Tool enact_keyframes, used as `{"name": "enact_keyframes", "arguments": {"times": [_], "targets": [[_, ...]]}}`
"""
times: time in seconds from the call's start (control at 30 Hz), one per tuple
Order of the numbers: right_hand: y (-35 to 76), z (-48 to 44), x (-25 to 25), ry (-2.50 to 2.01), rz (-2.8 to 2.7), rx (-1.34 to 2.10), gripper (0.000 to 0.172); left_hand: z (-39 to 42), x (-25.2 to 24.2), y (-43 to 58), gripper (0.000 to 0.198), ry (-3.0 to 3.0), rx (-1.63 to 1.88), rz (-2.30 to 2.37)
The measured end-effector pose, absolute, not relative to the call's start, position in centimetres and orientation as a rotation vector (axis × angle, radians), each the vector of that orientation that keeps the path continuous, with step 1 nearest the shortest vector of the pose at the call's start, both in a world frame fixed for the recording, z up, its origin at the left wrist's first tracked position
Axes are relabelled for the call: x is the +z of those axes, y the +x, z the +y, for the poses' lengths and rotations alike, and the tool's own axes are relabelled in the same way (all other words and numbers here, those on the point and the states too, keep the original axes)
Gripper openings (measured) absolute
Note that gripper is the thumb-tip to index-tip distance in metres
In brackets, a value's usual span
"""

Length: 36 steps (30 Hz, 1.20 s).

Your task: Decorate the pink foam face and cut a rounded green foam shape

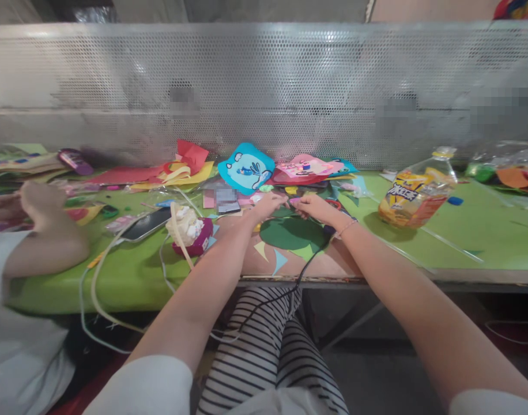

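My left hand (269, 206) is over the near middle of the table, its fingers drawn together; whatever they pinch is too small to make out. Close to its right, my right hand (315, 207) is closed on a small pink-purple piece (294, 200) that points toward the left hand. Below both hands lies a dark green paper oval (292, 232) on a brown board (259, 266). Pale yellow and light blue paper scraps (279, 261) are scattered by its near edge. Behind the hands lean a blue paper cutout (245, 169) and a pink paper cutout (309, 167) with drawings.
A large plastic bottle (415, 193) stands at right on the green tabletop (497, 230). To the left are a cream-topped maroon object (195, 236), a phone (147, 223) and loose cables. Another person's arm (52, 236) rests at far left. A perforated metal panel (264, 86) rises behind.
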State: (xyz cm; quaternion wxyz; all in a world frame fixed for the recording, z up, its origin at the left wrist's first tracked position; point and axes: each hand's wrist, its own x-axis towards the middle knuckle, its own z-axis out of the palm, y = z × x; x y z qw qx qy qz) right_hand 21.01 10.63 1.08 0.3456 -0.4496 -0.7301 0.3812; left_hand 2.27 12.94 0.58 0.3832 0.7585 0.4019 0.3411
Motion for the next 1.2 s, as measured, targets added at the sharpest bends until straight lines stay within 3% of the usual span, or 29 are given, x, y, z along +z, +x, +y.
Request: {"name": "enact_keyframes", "arguments": {"times": [0.27, 0.57, 1.0, 1.2], "targets": [[21.05, 10.24, 1.64, -1.331, -1.842, 0.941, 0.046, 12.89, 0.55, 2.22, 0.049, 1.962, 0.892, 1.008], [20.90, 10.33, 1.25, -1.207, -1.610, 1.297, 0.023, 12.74, 0.83, 2.17, 0.049, 2.018, 0.924, 1.040], [21.58, 11.00, 0.67, -1.049, -1.716, 1.259, 0.030, 12.26, 0.94, 1.95, 0.053, 1.977, 0.877, 1.089], [21.27, 10.50, 1.09, -1.154, -1.657, 1.318, 0.019, 12.22, 0.93, 1.88, 0.052, 1.962, 0.882, 1.049]]}}
